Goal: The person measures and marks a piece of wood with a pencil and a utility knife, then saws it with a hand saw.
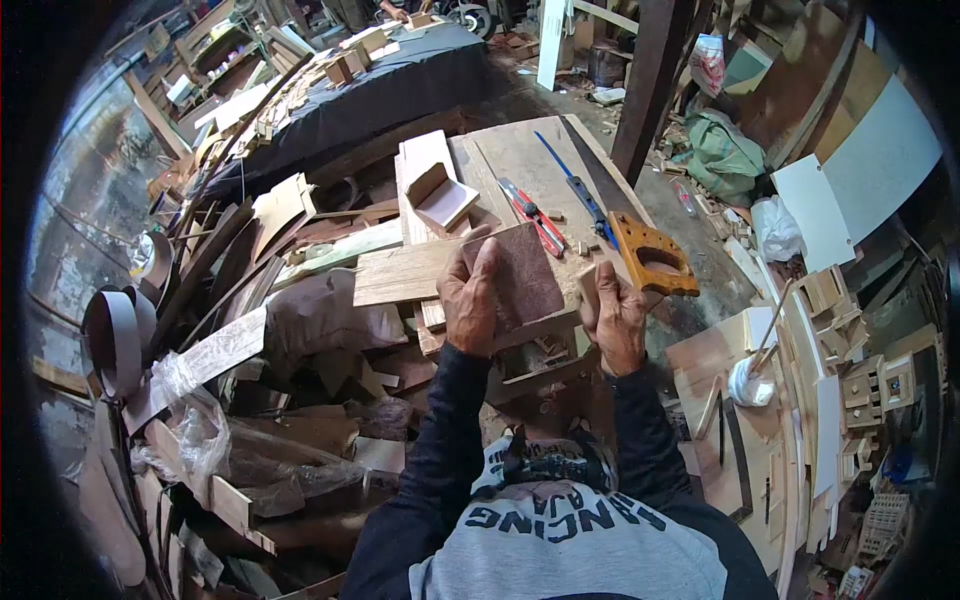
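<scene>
Left grip [470, 300] lies open, fingers flat on the reddish-brown sheet [528, 272] — thin, probably light and bendable, best taken by its edges — atop a small wooden frame [545, 350], contents hidden. Right grip [615, 320] clenches a wood block [588, 282] beside it. Beyond, a handsaw [650, 255] and red-handled pliers [535, 220] lie on the bench [520, 155].
</scene>
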Motion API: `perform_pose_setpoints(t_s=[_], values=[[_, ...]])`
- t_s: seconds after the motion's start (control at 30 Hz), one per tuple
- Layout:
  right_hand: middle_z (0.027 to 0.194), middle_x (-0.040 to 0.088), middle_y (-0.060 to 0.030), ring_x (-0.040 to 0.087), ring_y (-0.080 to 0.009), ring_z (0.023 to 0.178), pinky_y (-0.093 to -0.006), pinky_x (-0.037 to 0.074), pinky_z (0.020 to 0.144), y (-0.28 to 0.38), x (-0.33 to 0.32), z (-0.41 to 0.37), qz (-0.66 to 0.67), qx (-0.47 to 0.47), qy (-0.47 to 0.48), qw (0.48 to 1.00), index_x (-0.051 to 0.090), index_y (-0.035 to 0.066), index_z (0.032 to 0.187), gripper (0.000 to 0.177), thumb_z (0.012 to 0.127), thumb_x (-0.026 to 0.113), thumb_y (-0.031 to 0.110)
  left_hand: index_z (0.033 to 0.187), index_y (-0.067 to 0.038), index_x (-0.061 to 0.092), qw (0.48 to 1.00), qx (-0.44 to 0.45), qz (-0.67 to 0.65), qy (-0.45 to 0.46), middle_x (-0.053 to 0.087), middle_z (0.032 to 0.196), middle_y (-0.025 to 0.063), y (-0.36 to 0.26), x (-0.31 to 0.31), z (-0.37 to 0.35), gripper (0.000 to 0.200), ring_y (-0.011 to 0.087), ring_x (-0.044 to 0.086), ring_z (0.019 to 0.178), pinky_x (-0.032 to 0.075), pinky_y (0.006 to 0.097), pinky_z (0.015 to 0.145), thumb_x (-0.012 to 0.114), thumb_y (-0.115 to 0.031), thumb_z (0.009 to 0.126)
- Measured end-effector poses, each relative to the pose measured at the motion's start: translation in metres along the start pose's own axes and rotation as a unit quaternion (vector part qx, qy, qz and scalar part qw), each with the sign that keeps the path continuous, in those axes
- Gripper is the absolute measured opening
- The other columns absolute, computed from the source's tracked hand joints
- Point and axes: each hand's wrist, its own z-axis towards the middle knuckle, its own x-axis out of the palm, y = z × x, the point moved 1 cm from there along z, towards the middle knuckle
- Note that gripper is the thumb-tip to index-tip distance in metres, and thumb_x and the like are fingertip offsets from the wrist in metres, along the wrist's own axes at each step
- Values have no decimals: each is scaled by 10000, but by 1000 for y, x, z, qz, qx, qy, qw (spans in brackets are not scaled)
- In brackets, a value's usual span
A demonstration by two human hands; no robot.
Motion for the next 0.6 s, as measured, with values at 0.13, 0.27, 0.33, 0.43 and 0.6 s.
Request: perform_pose_setpoints(t_s=[0.13,0.27,0.33,0.43,0.6], values=[[834,625,-5,545,-80,662,-220,437,574,1,11,-2,-24,-94,-14,995,606,35,1147,283,1038,474,260,1252,-9,559,997,56,53,-5,625,1051,55,8,6,4,376,106,578,920,487,252,812,648,-224,956],[959,633,-40,581,-107,761,-253,486,667,-7,3,0,-26,-98,-22,995,568,26,1239,289,1015,468,179,1259,2,538,991,83,102,12,618,1029,63,6,20,3,387,125,573,909,486,270,811,640,-214,955],[972,627,-55,589,-123,779,-288,508,705,-2,2,-4,-37,-54,-43,997,567,15,1240,293,995,487,154,1235,-6,562,991,81,102,-4,618,1002,60,5,19,11,351,132,572,886,484,266,794,627,-209,956],[975,653,-106,627,-169,821,-339,526,748,4,4,5,-174,-159,-59,970,573,-2,1227,291,978,501,129,1168,-29,607,995,88,50,-13,619,977,32,-5,7,23,270,103,562,864,478,245,768,621,-202,961],[1115,678,-160,662,-218,957,-325,513,834,5,-3,-1,-359,-207,-76,907,595,-25,1226,299,953,527,75,1184,-31,601,996,80,24,-8,595,939,-4,-14,5,11,274,79,541,845,454,230,763,635,-179,958]])
